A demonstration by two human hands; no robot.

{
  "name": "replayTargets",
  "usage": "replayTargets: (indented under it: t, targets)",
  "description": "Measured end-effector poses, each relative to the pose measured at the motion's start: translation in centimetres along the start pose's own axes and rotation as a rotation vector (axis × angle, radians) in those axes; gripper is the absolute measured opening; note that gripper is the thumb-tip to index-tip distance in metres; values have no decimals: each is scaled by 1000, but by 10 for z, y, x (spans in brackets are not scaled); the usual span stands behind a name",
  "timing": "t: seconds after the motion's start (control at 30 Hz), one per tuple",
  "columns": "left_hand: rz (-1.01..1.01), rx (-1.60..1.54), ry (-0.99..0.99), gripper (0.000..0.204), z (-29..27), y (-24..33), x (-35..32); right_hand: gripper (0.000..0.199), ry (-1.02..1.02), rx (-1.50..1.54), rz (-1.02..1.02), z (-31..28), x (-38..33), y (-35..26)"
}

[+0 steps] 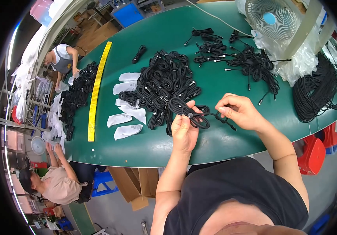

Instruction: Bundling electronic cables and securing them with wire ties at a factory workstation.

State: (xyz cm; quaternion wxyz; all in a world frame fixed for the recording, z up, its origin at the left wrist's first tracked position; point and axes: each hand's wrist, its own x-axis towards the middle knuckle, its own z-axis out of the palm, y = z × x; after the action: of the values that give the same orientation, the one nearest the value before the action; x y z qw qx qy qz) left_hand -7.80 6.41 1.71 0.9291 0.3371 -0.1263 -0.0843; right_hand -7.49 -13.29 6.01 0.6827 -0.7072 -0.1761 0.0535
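Over the green worktop, the left hand pinches a coiled black cable so its loops stay gathered. Beside it, the right hand closes on the cable's loose end, keeping it taut.

— What packaging lies on the green table?

— Five small white pouches, flat and oblong, lie in a loose column between the yellow strip and the middle of the table. A heap of clear plastic bags sits at the far right corner.

— And past the left edge?

— More white bags, probably the same kind; they are too small to tell.
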Motion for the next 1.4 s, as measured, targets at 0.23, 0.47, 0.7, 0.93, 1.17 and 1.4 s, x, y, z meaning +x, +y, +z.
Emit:
replayTargets:
  t: [0.23, 0.47, 0.7, 0.93, 1.17, 1.4]
  targets:
    - [-46, -35, 31, 43, 2, 2, -7, 23, 20, 156, 125, 10, -1, 2]
    - [-96, -247, 90, 40, -4, 4, -1, 21, 32, 507, 277, 11, 4, -1]
    - [-98, -441, 158, 40, -8, 4, 6, 22, 89, 685, 263, 6, 11, -2]
    - [-64, -585, 119, 43, -9, 14, 8, 33, 111, 539, 299, 4, 8, -3]
    - [-44, -461, 138, 43, -12, 14, 7, 29, 173, 160, 124, -2, 4, 3]
    - [-11, -196, 34, 48, 2, 8, 5, 12, 238, -542, -423, 11, -5, -11]
